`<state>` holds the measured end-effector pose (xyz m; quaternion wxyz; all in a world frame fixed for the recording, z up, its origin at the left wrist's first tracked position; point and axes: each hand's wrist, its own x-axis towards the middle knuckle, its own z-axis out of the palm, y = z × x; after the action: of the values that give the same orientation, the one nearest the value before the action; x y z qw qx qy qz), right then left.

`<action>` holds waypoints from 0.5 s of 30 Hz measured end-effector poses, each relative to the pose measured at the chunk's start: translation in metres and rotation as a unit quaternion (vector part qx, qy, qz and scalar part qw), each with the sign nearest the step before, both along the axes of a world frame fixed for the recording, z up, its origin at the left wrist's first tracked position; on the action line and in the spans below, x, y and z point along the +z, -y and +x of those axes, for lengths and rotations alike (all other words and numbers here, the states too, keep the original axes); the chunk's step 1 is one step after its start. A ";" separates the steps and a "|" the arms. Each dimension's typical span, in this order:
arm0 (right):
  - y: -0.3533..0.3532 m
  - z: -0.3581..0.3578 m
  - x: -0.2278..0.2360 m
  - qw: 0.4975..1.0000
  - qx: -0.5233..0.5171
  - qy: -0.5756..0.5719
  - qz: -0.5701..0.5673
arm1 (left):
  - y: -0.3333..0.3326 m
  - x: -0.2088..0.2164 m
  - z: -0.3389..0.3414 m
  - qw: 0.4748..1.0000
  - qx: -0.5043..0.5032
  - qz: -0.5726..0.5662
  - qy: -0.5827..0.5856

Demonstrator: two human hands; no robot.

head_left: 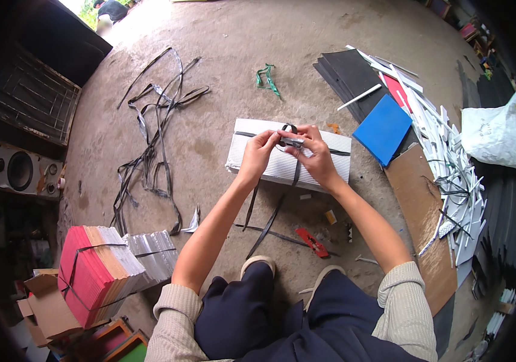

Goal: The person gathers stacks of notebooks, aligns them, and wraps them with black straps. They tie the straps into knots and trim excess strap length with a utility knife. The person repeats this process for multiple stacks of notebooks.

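A block-shaped bundle of white ribbed sheets (pixel 337 143) lies on the floor in front of me. Black flat strapping (pixel 297 175) runs along its top and crosses it near the middle. Over that crossing, my left hand (pixel 260 151) pinches a looped part of the black strap. My right hand (pixel 316 155) is closed on the same strap, close beside the left. The fingers partly cover the loop, so I cannot tell whether it is knotted. More strap trails from the bundle's near side.
Loose black strapping (pixel 160 108) tangles on the floor at left, above a bound red-and-white bundle (pixel 86 265). A red tool (pixel 312 242) lies near my feet. At right are a blue board (pixel 383 128), white strips (pixel 445 157), brown board (pixel 421 205) and a white bag (pixel 493 130).
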<state>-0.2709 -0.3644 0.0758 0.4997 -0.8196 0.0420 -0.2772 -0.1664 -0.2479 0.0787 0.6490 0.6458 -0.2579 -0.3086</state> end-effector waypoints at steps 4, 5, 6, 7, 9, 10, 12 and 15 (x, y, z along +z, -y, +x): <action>0.004 0.010 0.001 0.934 -0.019 0.100 0.343 | 0.001 0.016 -0.016 0.981 0.064 0.084 0.162; 0.011 0.014 0.006 0.898 -0.090 0.092 0.421 | -0.002 0.019 -0.019 0.955 0.097 0.128 0.250; 0.019 0.018 0.006 0.836 -0.097 0.109 0.530 | -0.009 0.010 -0.015 0.922 0.096 0.085 0.365; 0.028 0.022 0.008 0.761 -0.100 0.127 0.629 | -0.017 0.008 -0.014 0.926 0.092 0.096 0.354; 0.046 0.022 -0.011 0.728 -0.034 0.106 0.677 | -0.026 -0.003 -0.018 0.937 0.076 0.114 0.323; 0.048 0.026 -0.016 0.707 0.000 0.093 0.701 | -0.026 -0.005 -0.025 0.955 0.079 0.039 0.285; 0.058 0.042 -0.023 0.762 -0.094 0.067 0.637 | -0.012 -0.008 -0.029 0.946 0.058 -0.121 0.296; 0.072 0.054 -0.023 0.850 -0.163 0.020 0.501 | -0.021 -0.005 -0.029 0.980 -0.060 -0.126 0.143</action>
<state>-0.2168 -0.4366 0.0525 0.7905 -0.4339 0.2985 -0.3126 -0.1958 -0.2272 0.0732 0.6621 0.5796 -0.4229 -0.2163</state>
